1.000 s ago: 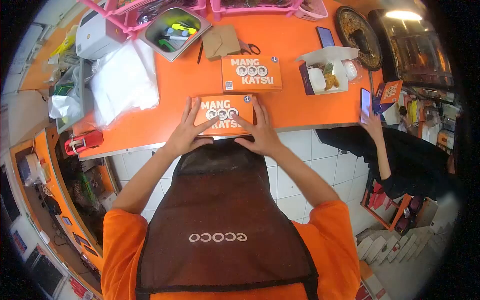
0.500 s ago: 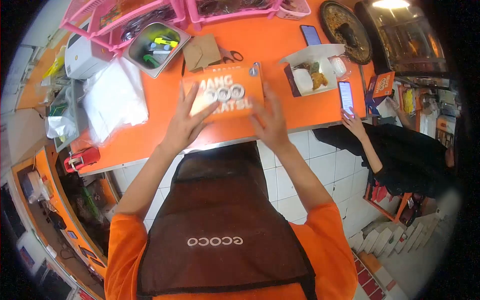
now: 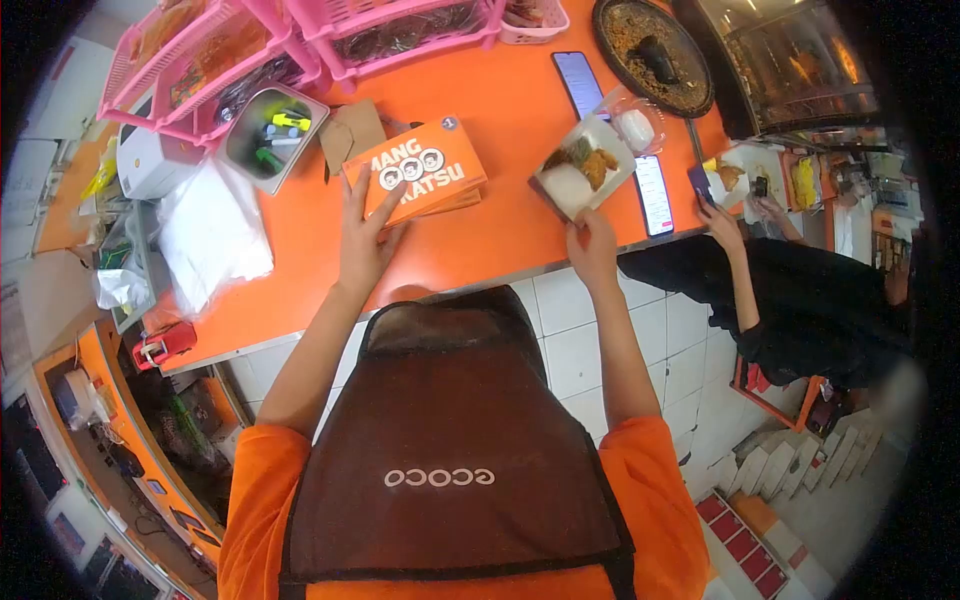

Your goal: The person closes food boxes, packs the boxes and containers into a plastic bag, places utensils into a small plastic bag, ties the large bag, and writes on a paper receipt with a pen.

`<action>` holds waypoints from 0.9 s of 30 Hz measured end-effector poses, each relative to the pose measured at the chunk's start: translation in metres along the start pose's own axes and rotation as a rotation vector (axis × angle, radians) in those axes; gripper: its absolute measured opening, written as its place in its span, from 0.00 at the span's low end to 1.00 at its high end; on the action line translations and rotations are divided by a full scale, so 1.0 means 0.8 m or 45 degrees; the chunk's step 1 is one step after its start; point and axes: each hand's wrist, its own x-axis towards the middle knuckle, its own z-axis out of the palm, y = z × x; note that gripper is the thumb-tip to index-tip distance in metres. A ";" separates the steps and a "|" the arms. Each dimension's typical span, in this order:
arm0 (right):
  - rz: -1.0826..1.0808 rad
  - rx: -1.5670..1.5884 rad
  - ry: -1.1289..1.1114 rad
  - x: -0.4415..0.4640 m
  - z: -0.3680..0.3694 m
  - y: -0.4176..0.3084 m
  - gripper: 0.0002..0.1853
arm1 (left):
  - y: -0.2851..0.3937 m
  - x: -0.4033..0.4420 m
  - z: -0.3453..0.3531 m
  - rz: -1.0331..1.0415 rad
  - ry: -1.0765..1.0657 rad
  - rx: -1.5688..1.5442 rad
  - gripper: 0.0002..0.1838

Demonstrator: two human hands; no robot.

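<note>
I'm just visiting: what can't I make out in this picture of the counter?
All in the head view:
- Contents of the upper orange box: its closed top hides them.
- Part of its lettering: covered by the left hand.
- Underside of the open food box above the right hand: hidden by the box itself.
- Text on the lower phone: too small.

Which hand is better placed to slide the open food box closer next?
Right, I'd say. The right hand is at the near edge of the open food box; the left hand is on the closed orange box, off to the left.
</note>
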 end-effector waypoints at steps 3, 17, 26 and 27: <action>-0.064 0.094 -0.149 -0.024 -0.020 0.013 0.05 | 0.017 0.012 0.017 -0.016 0.123 0.055 0.39; -0.513 0.463 0.026 0.004 -0.061 -0.121 0.11 | 0.125 0.001 -0.006 -0.028 -0.466 -0.237 0.18; -0.163 0.265 -0.279 0.038 0.019 -0.073 0.19 | 0.124 -0.067 0.021 -0.197 -0.095 0.216 0.11; -0.095 0.337 -0.315 0.035 0.023 -0.070 0.20 | 0.128 -0.069 0.021 -0.297 -0.007 0.212 0.11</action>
